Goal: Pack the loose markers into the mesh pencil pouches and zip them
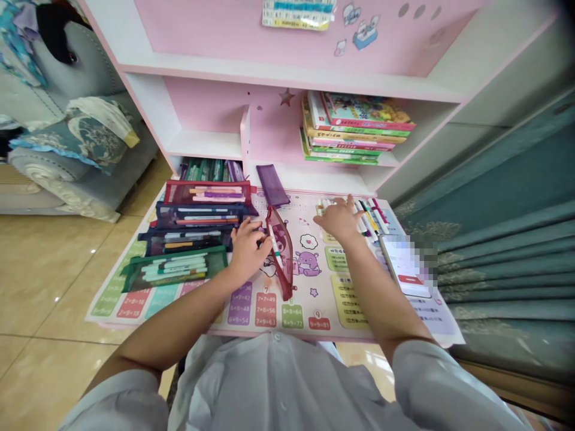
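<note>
My left hand point(250, 250) rests on the desk with bent fingers apart, its thumb at the left edge of a dark red mesh pencil pouch point(284, 239). The pouch lies unzipped, and a white marker with a green band point(275, 246) is in it. Over a row of loose white markers with coloured caps point(371, 220), my right hand point(342, 219) reaches with spread fingers. It covers part of the row; whether a fingertip touches a marker I cannot tell. Behind the red pouch lies a flat purple pouch point(272, 185).
Left of my left hand, filled mesh pouches lie in a stack: red point(209, 193), dark blue point(197, 216) and green point(175, 268). More pouches point(209, 170) fill the cubby behind. A phone point(406, 266) lies at the right. Books point(354, 134) sit on the shelf beside a curtain point(507, 227).
</note>
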`<action>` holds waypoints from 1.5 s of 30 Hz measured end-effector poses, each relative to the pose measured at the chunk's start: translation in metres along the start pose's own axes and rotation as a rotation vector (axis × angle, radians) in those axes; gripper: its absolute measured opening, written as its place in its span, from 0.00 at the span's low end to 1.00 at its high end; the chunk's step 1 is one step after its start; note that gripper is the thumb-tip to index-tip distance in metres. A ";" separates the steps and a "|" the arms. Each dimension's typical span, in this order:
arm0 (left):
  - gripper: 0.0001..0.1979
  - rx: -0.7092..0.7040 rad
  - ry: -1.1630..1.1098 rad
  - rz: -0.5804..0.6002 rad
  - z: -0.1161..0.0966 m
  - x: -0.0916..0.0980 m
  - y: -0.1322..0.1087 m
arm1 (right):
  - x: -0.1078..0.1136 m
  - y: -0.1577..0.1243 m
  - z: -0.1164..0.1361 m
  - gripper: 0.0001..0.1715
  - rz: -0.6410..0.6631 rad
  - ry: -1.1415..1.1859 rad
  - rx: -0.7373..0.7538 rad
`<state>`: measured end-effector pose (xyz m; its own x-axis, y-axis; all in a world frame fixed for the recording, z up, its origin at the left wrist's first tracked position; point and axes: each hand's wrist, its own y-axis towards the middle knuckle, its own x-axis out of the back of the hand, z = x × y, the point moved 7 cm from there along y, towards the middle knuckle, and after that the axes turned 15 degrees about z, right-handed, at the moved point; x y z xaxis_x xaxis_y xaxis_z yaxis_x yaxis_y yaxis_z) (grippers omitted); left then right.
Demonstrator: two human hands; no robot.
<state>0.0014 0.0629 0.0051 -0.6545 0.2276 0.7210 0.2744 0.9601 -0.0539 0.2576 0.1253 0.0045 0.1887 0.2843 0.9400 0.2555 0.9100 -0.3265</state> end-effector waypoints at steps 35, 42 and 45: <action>0.12 0.005 0.036 -0.004 -0.002 0.001 0.000 | -0.042 -0.073 0.110 0.17 0.218 -0.019 0.483; 0.12 -0.005 0.027 0.000 -0.001 0.000 0.000 | -0.001 -0.066 0.087 0.11 -0.041 0.268 0.467; 0.12 -0.003 0.014 0.005 -0.002 0.001 -0.001 | 0.015 -0.048 0.060 0.12 -0.195 0.291 0.335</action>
<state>0.0020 0.0621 0.0068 -0.6433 0.2305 0.7301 0.2801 0.9584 -0.0558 0.1910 0.1038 0.0401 0.4372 0.0459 0.8982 0.0021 0.9986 -0.0521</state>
